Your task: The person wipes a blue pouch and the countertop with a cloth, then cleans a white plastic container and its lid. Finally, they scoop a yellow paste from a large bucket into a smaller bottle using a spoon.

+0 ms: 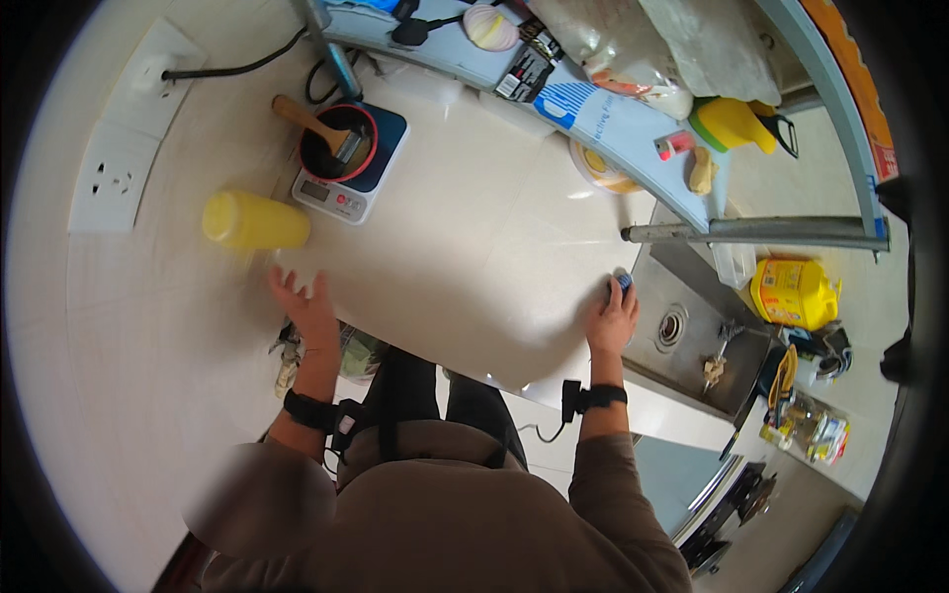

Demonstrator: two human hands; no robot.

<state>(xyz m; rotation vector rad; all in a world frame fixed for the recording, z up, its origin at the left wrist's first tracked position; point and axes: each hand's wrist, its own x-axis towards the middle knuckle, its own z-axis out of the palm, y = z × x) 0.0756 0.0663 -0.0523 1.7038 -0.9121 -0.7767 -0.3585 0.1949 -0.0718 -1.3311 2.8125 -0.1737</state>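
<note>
My left hand (302,300) hangs above the left part of the white countertop (474,259), its fingers apart and nothing in it. Just beyond its fingertips is a yellow plastic container (256,220), slightly blurred. At the sink's edge my right hand (612,320) has its fingers around a small ribbed blue object (623,282), mostly hidden under the hand. Past the yellow container, a digital kitchen scale (352,204) bears a dark bowl (361,164) with a red rim. A wooden-handled brush (308,122) lies across that bowl.
A metal-framed shelf (474,63) overhangs the counter's back, holding bags, an onion (491,28) and a yellow spray bottle (734,124). To the right is a steel sink (671,326) with a yellow jug (793,293) beyond it. Wall sockets (111,178) are at left, one with a cable.
</note>
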